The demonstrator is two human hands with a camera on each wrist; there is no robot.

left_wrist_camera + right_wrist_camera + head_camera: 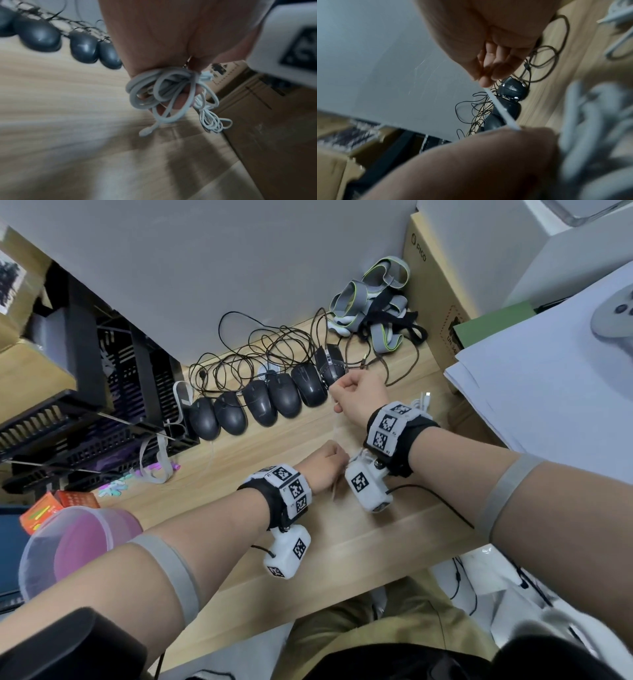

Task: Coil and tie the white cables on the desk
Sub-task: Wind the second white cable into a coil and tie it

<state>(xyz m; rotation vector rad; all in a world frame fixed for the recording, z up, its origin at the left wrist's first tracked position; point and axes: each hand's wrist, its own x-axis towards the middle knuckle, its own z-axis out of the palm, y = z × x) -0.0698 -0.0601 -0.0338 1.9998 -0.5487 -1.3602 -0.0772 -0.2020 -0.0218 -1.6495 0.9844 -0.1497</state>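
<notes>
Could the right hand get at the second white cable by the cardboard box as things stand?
Probably not yet: the right hand pinches the zip tie pulled taut from the coiled cable in the left hand. The second white cable lies unobstructed.

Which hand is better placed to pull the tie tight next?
Probably the right hand: it already pinches the thin white plastic tie strip, stretched taut, while the left hand grips the coiled white cable bundle.

coiled white cable (pixel 161 94) mostly hidden inside left hand (pixel 323 465) in head view, a blurred mass in right wrist view, tie strip (pixel 501 109) end buried under right hand (pixel 359 393) fingertips, cardboard box (pixel 433 273) cut by top edge
</notes>
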